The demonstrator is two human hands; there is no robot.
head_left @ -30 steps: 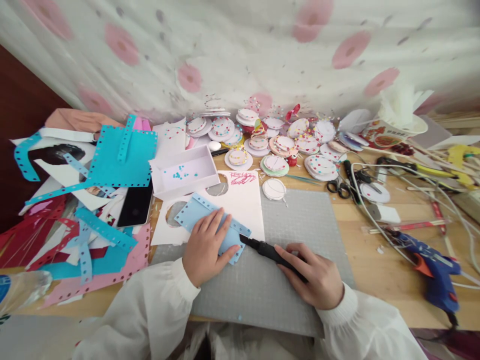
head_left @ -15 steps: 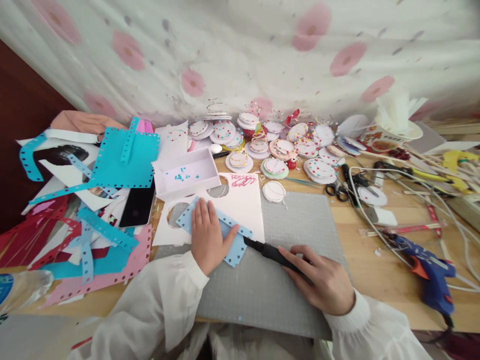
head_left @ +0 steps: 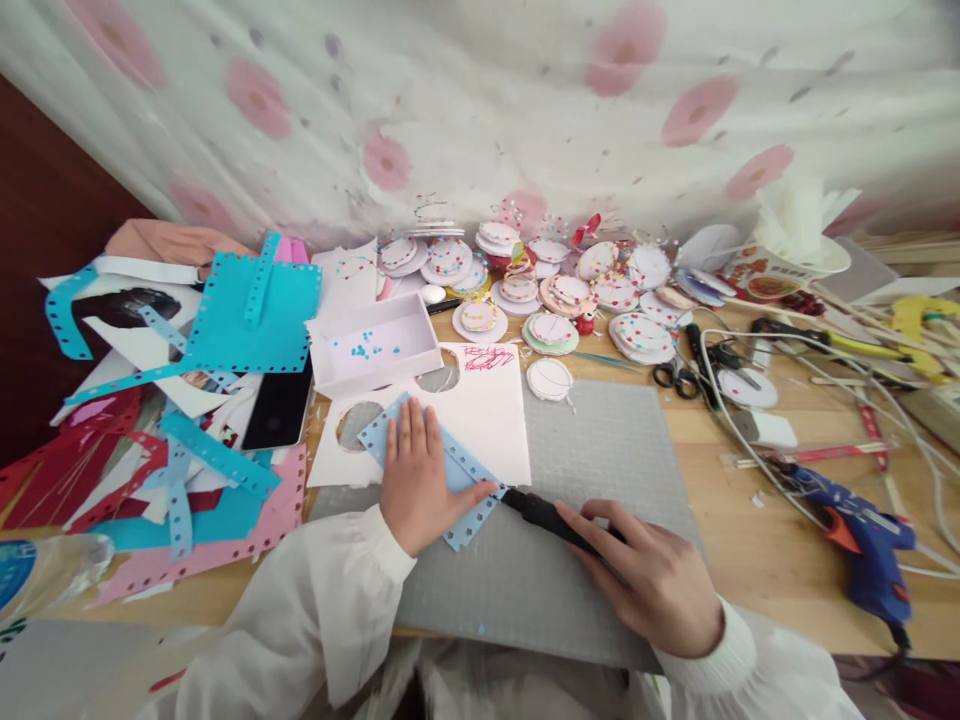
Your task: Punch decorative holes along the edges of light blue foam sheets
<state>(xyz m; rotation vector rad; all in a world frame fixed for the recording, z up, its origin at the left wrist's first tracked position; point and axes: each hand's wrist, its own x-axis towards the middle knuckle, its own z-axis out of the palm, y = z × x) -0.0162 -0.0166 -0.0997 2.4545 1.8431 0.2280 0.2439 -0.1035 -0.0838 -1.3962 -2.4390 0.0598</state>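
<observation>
My left hand [head_left: 417,480] lies flat with its fingers stretched over a light blue sheet of paper [head_left: 469,470], which has small shapes punched along its edges. The thumb points right, close to the sheet's right corner. In my right hand [head_left: 652,575] is a black utility knife [head_left: 547,515]; its front end meets the blue paper beside my left thumb. Under the sheet are a white card [head_left: 487,430] with round holes cut out and red scribbles, and a grey cutting mat [head_left: 600,450].
A white box [head_left: 375,350] holds small blue bits. Several decorated paper discs [head_left: 641,335] stand behind. Paper scraps [head_left: 217,455] and a phone [head_left: 277,410] lie left. Scissors [head_left: 675,380], a white cable [head_left: 724,415] and a blue glue gun [head_left: 862,540] lie right.
My right hand and the knife have shifted slightly right and down. The blue paper has turned a little under my left hand, its lower end now further left and down.
</observation>
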